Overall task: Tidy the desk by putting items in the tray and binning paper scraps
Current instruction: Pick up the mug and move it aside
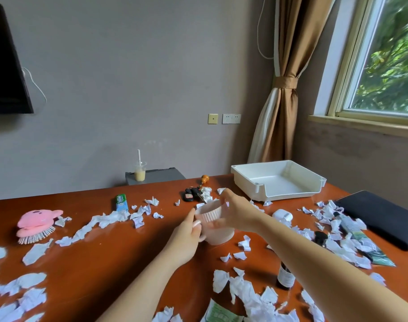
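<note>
Amid crumpled paper scraps (pixel 244 296), ribbed pale-pink mug (pixel 215 226) gripped by hands (pixel 186 233) (pixel 236 213)

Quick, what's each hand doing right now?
Left hand: grips the mug by its handle.
Right hand: holds the mug's other side.

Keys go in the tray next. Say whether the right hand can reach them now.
Probably not yet: the right hand grips the mug. The keys lie uncovered just beyond it, so the way looks free once the mug is released.
</note>
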Available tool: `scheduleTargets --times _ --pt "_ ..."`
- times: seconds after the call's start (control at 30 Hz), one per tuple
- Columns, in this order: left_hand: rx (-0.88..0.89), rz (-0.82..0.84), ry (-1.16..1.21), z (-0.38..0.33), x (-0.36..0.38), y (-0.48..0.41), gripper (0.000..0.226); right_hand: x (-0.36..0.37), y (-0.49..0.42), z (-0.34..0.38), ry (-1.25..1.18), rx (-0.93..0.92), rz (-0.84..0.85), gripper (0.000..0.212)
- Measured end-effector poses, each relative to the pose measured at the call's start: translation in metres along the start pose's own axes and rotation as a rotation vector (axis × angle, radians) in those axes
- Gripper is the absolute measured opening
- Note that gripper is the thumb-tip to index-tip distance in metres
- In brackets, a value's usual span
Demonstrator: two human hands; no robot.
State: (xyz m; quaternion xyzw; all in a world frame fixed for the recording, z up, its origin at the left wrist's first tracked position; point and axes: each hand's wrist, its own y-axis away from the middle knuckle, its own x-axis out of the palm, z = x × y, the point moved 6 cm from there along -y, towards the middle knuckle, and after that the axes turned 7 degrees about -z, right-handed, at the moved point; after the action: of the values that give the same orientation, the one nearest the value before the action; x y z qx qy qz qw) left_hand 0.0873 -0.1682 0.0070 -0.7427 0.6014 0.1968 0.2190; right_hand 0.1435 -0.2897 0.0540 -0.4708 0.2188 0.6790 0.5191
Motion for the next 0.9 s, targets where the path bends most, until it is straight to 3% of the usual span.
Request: scheduleTargets --times 0.3,0.47,0.63,0.9 --pt "0.105 0.003 -0.197 -0.008 0.007 0.005 0.059 0.009 0.012 -0.024 -0.047 0.069 0.042 0.08" --pt "0.115 -0.013 -0.245 -0.004 0.01 0.011 0.062 0.014 0.014 -0.024 -0.028 0.089 0.086 0.105" --pt "0.101 -0.021 -0.28 -0.006 0.008 0.01 0.067 0.011 0.007 -0.016 0.155 0.041 0.211 0.088" --pt "0.089 0.047 -0.254 -0.007 -0.004 0.009 0.064 0.003 -0.013 0.014 0.404 -0.083 0.361 0.081"
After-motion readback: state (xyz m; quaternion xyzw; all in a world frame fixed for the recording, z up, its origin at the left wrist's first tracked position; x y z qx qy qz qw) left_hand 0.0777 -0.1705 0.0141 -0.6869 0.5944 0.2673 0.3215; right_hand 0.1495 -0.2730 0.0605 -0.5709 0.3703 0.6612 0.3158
